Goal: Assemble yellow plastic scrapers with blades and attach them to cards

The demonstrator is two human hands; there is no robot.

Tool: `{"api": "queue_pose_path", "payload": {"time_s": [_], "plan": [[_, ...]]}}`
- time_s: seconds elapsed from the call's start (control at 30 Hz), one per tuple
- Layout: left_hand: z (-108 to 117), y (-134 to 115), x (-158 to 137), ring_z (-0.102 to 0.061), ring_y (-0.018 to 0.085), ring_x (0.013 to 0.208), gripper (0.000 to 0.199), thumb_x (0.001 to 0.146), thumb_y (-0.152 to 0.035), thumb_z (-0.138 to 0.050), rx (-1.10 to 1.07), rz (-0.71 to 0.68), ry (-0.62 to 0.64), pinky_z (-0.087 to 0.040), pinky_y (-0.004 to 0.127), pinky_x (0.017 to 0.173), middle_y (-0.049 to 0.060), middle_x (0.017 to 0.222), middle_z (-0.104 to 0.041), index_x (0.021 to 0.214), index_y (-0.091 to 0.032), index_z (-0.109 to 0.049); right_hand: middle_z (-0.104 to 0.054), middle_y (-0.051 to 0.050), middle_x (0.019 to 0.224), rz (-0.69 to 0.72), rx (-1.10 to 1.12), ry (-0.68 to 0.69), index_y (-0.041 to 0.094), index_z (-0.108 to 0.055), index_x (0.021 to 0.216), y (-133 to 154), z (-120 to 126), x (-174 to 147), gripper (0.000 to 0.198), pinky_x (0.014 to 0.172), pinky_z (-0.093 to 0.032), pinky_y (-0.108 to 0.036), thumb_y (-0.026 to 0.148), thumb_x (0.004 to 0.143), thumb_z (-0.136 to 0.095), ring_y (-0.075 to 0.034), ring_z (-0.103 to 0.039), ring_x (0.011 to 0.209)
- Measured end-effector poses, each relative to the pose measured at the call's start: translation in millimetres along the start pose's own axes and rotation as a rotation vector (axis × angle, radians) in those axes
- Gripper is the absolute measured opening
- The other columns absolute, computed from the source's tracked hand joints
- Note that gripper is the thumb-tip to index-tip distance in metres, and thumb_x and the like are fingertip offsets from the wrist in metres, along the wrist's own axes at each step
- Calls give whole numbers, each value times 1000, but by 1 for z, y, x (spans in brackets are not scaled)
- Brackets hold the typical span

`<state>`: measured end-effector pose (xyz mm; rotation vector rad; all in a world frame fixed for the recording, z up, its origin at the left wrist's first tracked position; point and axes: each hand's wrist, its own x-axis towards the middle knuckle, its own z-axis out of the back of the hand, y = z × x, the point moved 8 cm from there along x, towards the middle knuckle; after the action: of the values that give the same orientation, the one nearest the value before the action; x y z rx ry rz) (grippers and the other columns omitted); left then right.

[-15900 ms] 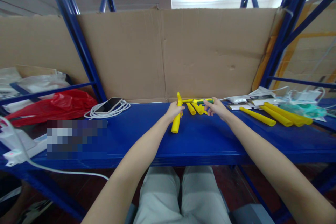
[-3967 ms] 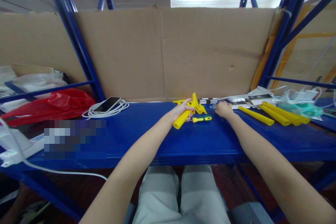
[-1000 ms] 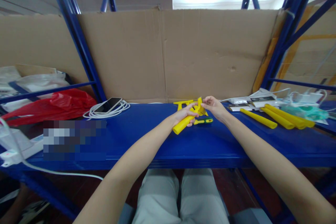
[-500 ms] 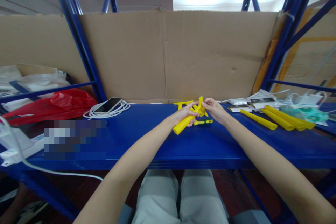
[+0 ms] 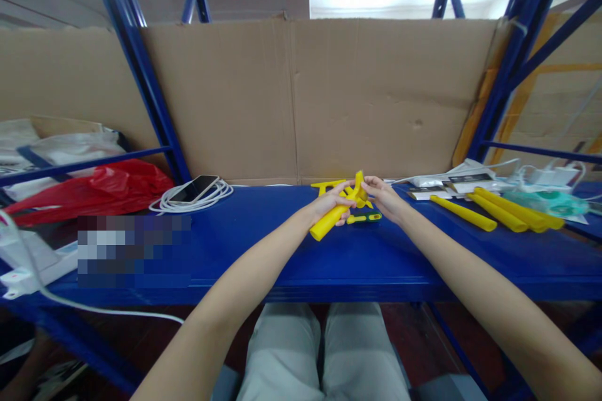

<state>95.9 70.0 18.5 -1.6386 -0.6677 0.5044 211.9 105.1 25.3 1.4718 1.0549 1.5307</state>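
Note:
My left hand is wrapped round a yellow plastic tube, which slants with its wide end toward me. A curved yellow plastic piece sits at the tube's far end; whether the two are joined is hidden by my fingers. My right hand pinches the side of that curved piece, fingers closed. On the table just beneath lies a tool with a green and yellow handle, its other end behind my left hand. A yellow T-shaped plastic part rests behind my left hand.
Several loose yellow tubes lie at the right on the blue table, near white packets and a green plastic bag. At left are a phone on coiled white cable and a red bag. Cardboard stands behind.
Both hands keep their hold on the yellow parts. The right hand's fingers have shifted very slightly at the curved piece; otherwise little differs.

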Motion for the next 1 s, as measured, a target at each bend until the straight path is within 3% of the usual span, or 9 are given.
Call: {"api": "queue_pose_path", "payload": {"time_s": [0.1,0.23,0.4,0.47,0.6,0.67,0.87,1.0], "plan": [[-2,-3,1,-48,7,37,74,75,-6,-52,-40,-27,5,-36,17,36,-2,70,-56,138,-28,-20,-59,1,82,47,-51,-66,22,-50,80,3,-1,1,48,71,-46,-28,58,55,-71,-14,-57,78],[-2,-5,1,-48,8,37,70,75,-6,-49,-65,-30,-14,-35,17,34,-2,70,-55,136,-28,-21,-60,-2,83,93,-203,-124,22,-50,81,-3,-1,6,50,73,-47,-32,67,63,-60,-16,-57,80],[14,-9,1,-46,7,37,69,74,-4,-48,-104,-44,-100,-33,16,34,-2,70,-53,134,-29,-24,-61,-8,93,257,-546,-215,20,-54,86,12,16,7,38,85,-44,-39,55,72,-58,-21,-56,93],[24,-12,0,-45,6,38,68,74,-4,-49,-127,-77,-145,-32,15,34,-2,71,-52,133,-29,-27,-63,-8,89,243,-697,-116,20,-58,81,17,18,5,32,84,-44,-40,50,70,-61,-23,-58,90],[41,-14,0,-45,6,37,65,73,-4,-48,-129,-98,-230,-32,16,33,-3,71,-51,130,-29,-29,-69,-5,87,71,-819,381,23,-68,81,4,1,-9,30,76,-48,-37,47,63,-68,-23,-63,82],[49,-12,0,-44,7,36,65,73,-3,-46,-107,-84,-275,-33,16,33,-3,71,-50,130,-29,-28,-70,-3,90,44,-876,497,26,-71,83,-1,-5,-16,32,77,-48,-35,45,58,-73,-24,-63,84],[65,-2,1,-44,7,35,64,74,-2,-44,-70,-2,-365,-34,17,34,-4,67,-48,129,-29,-24,-70,-3,87,96,-1079,479,27,-72,82,-12,-17,-15,21,74,-48,-35,31,62,-71,-24,-64,82],[75,3,1,-44,7,36,65,74,-2,-47,-92,34,-408,-34,16,35,-5,65,-48,128,-30,-24,-70,-3,90,180,-1111,416,25,-70,85,-4,-16,-12,19,76,-48,-33,26,66,-68,-22,-63,84]]}}
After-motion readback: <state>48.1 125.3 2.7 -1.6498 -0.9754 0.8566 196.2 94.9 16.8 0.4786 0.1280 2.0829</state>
